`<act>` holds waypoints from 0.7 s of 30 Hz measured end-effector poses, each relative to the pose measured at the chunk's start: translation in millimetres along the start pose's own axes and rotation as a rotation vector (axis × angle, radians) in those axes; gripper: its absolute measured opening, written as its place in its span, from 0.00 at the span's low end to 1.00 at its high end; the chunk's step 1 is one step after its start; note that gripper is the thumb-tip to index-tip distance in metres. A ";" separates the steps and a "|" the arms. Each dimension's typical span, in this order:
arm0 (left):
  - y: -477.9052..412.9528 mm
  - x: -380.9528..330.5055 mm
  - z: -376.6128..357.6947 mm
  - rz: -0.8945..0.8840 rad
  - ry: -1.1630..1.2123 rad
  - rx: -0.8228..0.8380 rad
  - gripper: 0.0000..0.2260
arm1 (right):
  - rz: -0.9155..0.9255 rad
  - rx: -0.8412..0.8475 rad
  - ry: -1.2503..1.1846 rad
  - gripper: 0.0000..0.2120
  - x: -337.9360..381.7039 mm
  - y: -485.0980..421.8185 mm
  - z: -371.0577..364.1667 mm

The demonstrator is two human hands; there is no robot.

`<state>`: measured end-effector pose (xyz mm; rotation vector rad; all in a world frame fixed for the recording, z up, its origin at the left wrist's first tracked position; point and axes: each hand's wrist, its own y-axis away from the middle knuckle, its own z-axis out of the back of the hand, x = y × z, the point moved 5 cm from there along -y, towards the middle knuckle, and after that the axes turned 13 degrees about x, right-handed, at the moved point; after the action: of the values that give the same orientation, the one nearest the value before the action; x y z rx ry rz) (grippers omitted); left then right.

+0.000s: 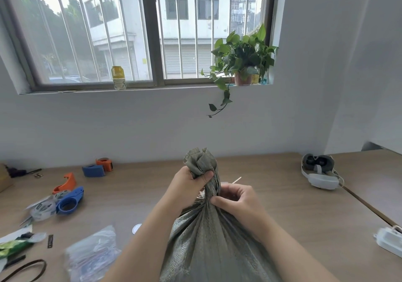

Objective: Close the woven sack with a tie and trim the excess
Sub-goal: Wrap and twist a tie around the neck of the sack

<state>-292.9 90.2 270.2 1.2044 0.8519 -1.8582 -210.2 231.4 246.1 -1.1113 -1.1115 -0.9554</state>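
A grey-green woven sack [208,242] stands on the wooden table in front of me, its mouth gathered into a bunched neck [202,162]. My left hand [188,186] grips the neck from the left, thumb pressed across the fabric just under the ruffled top. My right hand [238,199] pinches the neck lower down on the right. A thin pale tie end [237,180] sticks out above my right hand's knuckles; the remainder of the tie is hidden by the hand and the fabric.
Blue and orange tape dispensers [69,201] [97,168] lie at the left with clear tape rolls. A clear plastic bag [91,255] sits at the front left. A headset [319,171] rests at the right, a white device [389,240] at the right edge.
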 end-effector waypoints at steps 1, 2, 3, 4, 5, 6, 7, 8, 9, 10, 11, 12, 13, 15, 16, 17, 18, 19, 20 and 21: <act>-0.4 -2.0 1.3 -0.020 -0.088 -0.007 0.03 | -0.004 -0.005 0.009 0.12 -1.1 0.1 -0.1; -0.5 -4.6 1.8 -0.031 -0.158 -0.012 0.04 | -0.011 -0.008 0.019 0.12 -1.6 -0.1 -0.7; -0.5 -6.3 1.9 -0.031 -0.193 -0.013 0.06 | -0.016 -0.009 0.034 0.13 -2.1 -0.9 -1.3; -0.8 -7.2 0.7 -0.022 -0.177 0.000 0.07 | -0.020 -0.014 0.047 0.14 -1.6 -1.6 -2.1; -0.8 -7.9 -0.5 -0.008 -0.154 0.012 0.07 | -0.022 -0.023 0.061 0.15 -1.5 -2.8 -2.6; -0.9 -7.7 -1.2 0.009 -0.116 0.013 0.06 | -0.022 -0.026 0.070 0.16 -1.5 -4.0 -3.1; -0.4 -7.5 -1.8 0.028 -0.079 0.009 0.05 | -0.017 -0.025 0.075 0.15 -1.5 -5.1 -3.7; 0.1 -7.3 -2.6 0.045 -0.038 0.006 0.04 | -0.017 -0.024 0.077 0.15 -1.8 -6.0 -4.1; 0.6 -6.6 -2.6 0.059 0.000 0.005 0.04 | -0.017 -0.024 0.083 0.15 -2.4 -6.8 -4.0; 0.6 -4.8 -2.7 0.069 0.035 0.014 0.04 | -0.016 -0.026 0.097 0.15 -3.5 -7.3 -3.6; 0.8 -2.9 -3.2 0.077 0.063 0.032 0.05 | -0.012 -0.032 0.115 0.15 -4.1 -7.4 -3.1; 1.3 -1.5 -3.5 0.084 0.078 0.050 0.06 | -0.008 -0.039 0.126 0.14 -4.2 -7.0 -3.0; 2.6 -0.9 -4.0 0.092 0.079 0.065 0.07 | 0.000 -0.045 0.130 0.14 -4.4 -6.6 -3.2; 4.5 -0.5 -3.7 0.112 0.073 0.070 0.08 | 0.015 -0.058 0.137 0.12 -3.7 -5.4 -4.5; 4.7 -0.5 -3.9 0.120 0.080 0.066 0.08 | 0.021 -0.065 0.147 0.10 -2.8 -4.4 -5.3; 4.9 -0.7 -4.2 0.127 0.090 0.060 0.08 | 0.025 -0.073 0.160 0.08 -1.3 -3.4 -6.2; 4.5 -1.4 -4.9 0.132 0.095 0.055 0.08 | 0.026 -0.083 0.175 0.06 0.4 -2.0 -7.4; 4.7 -2.5 -5.2 0.134 0.094 0.045 0.06 | 0.033 -0.097 0.197 0.06 1.8 -0.6 -8.3; 4.8 -3.8 -5.7 0.132 0.092 0.037 0.04 | 0.040 -0.120 0.219 0.06 3.7 1.1 -9.3; 5.2 -5.4 -6.1 0.130 0.091 0.028 0.01 | 0.051 -0.163 0.239 0.08 5.5 3.3 -9.8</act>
<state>-284.3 94.0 272.5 1.3389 0.7798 -1.7271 -204.0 222.3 250.1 -1.1172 -0.8190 -1.1219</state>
